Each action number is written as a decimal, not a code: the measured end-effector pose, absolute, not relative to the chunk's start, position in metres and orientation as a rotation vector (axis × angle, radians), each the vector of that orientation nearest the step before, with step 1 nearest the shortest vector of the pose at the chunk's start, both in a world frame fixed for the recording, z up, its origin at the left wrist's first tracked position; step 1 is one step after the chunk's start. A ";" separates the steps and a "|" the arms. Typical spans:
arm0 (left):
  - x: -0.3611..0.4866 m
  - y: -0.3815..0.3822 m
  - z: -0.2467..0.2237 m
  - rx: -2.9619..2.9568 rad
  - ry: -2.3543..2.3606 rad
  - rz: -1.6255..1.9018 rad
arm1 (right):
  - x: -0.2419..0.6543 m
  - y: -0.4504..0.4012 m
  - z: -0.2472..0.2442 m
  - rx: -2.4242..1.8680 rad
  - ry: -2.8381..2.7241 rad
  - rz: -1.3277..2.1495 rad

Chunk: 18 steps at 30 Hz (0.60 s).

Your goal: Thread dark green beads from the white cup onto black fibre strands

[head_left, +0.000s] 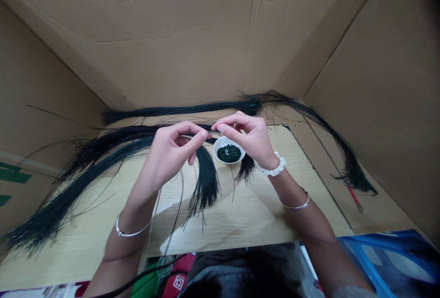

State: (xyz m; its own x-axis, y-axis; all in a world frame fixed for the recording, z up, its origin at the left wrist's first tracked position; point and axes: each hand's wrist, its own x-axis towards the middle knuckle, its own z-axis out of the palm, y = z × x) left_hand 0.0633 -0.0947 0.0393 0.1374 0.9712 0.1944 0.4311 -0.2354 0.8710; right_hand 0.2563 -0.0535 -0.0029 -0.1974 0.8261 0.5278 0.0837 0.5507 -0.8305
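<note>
1. Left hand (172,151): located left of centre in the frame. Thumb and index fingertips lie close together; whether they are clamped on anything cannot be told.
2. Right hand (253,138): located just right of centre, its fingertips near those of the left hand. Thumb and index are bent toward each other with tips close; a grip on anything thin cannot be confirmed.
3. Bowl (222,142): white, at the centre of the frame, on the table (254,215), just below the right fingertips. It contains small dark beads (228,154).
4. Front bundle (92,172): dark strands, running from the lower left toward the left hand.
5. Rear bundle (178,109): dark strands, lying across the upper middle, along the cardboard (178,41).
6. Right bundle (332,128): curves down the right side. A red-handled tool (354,197) lies near its lower end.
</note>
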 end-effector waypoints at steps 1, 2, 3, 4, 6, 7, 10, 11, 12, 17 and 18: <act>0.064 -0.095 0.040 1.763 1.357 1.046 | 0.256 -0.054 -0.003 -0.770 -1.660 0.825; 0.064 -0.095 0.040 1.765 1.361 1.042 | 0.255 -0.053 -0.004 -0.763 -1.665 0.847; 0.064 -0.095 0.040 1.766 1.366 1.041 | 0.255 -0.053 -0.004 -0.756 -1.658 0.879; 0.064 -0.095 0.040 1.765 1.369 1.043 | 0.255 -0.053 -0.005 -0.749 -1.640 0.914; 0.064 -0.095 0.040 1.758 1.368 1.054 | 0.256 -0.051 -0.005 -0.743 -1.588 0.965; 0.064 -0.094 0.040 1.753 1.362 1.058 | 0.257 -0.051 -0.005 -0.743 -1.568 0.978; 0.064 -0.093 0.038 1.726 1.333 1.067 | 0.259 -0.051 -0.004 -0.748 -1.574 0.952; 0.064 -0.093 0.037 1.714 1.330 1.076 | 0.260 -0.052 -0.003 -0.751 -1.590 0.920; 0.065 -0.093 0.036 1.704 1.330 1.086 | 0.259 -0.054 -0.002 -0.753 -1.609 0.881; 0.067 -0.093 0.035 1.685 1.333 1.094 | 0.257 -0.062 0.004 -0.772 -1.657 0.724; 0.066 -0.093 0.035 1.678 1.315 1.091 | 0.257 -0.063 0.005 -0.781 -1.645 0.718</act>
State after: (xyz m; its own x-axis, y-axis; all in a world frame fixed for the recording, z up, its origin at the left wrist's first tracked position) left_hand 0.0664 -0.0926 0.0348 0.1174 0.9765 0.1805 0.3573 -0.2111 0.9098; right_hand 0.2575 -0.0626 0.0046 -0.1582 0.8017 0.5765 0.1223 0.5952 -0.7942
